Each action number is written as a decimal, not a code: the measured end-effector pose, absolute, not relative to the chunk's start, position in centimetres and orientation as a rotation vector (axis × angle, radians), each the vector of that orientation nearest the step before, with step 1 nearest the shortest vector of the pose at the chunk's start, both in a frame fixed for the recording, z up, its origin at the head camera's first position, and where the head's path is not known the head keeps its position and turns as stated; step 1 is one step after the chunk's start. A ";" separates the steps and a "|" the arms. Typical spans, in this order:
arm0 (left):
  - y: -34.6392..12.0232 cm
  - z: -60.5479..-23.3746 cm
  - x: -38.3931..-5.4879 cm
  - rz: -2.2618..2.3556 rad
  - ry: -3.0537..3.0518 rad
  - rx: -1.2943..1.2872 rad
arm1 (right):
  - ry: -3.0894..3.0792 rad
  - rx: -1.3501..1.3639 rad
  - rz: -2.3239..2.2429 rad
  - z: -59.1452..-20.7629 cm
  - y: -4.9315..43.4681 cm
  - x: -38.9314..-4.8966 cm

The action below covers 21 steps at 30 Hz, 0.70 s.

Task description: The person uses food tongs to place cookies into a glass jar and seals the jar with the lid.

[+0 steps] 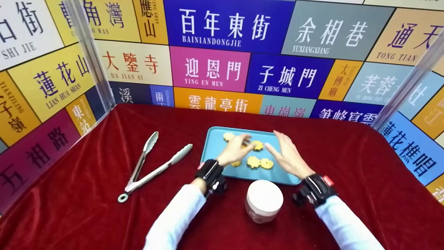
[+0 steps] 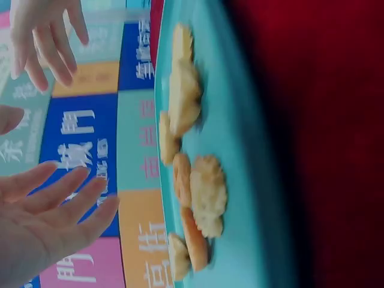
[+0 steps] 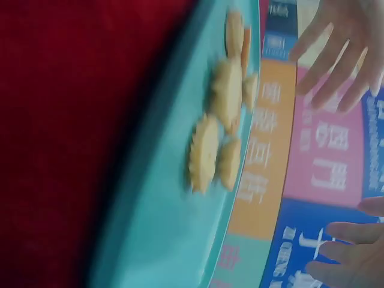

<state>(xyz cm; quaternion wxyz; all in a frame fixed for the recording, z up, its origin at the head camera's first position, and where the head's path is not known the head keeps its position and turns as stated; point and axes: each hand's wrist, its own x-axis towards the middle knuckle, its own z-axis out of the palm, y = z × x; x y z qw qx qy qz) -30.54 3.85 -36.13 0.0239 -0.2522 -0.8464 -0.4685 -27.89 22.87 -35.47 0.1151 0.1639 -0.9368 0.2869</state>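
A light blue tray holds several pale yellow, scalloped, flower-shaped pieces that look like cookies. In the left wrist view, a few orange-brown pieces lie among them. My left hand hovers above the tray's left half, fingers loosely bent, and hides some of the pieces. Over the right side is my right hand, its fingers extended and thumb apart. Both wrist views show the hands raised off the pieces, with nothing in either. In front of the tray stands a jar with a white lid.
Metal tongs with pale grey tips lie spread apart left of the tray. A dark red cloth covers the table. Behind it rises a panel of coloured signs, with clear upright posts at the corners.
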 end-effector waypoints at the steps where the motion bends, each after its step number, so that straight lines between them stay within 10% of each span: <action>1: 3.8 -36.2 -30.2 -1.445 -2.614 -0.831 | -2.743 0.502 0.844 -35.5 22.8 -27.4; 21: 1.5 -37.2 -23.1 -1.323 -2.764 -1.507 | -2.682 0.914 0.819 -36.7 22.2 -18.1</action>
